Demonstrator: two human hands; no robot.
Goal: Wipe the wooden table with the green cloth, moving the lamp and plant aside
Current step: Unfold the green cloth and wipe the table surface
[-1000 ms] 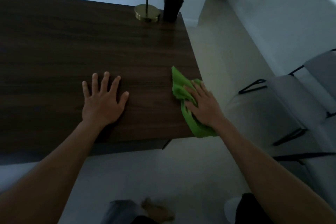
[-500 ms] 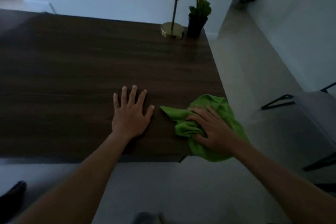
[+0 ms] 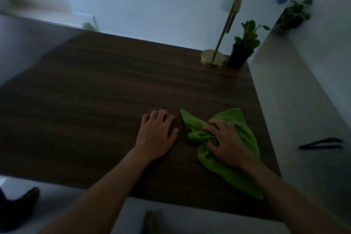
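Note:
The dark wooden table [image 3: 114, 104] fills the middle of the head view. A green cloth [image 3: 241, 159] lies bunched near its front right corner, and my right hand [image 3: 224, 142] presses down on it with fingers gripping the folds. My left hand [image 3: 157, 135] rests on the bare wood just left of the cloth, fingers slightly curled, holding nothing. At the far right corner stand a brass lamp [image 3: 213, 59] with a tall slanted stem and, touching distance to its right, a small plant [image 3: 242, 51] in a black pot.
A white wall runs behind the table. Pale floor lies to the right, with another potted plant [image 3: 293, 17] on it and a black chair frame [image 3: 321, 143]. A dark shape [image 3: 17, 205] sits on the floor at the lower left.
My right hand has slid the cloth leftward along the front edge and bunched it. My left hand's fingers have curled from a flat spread. The camera has tilted up, showing more lamp.

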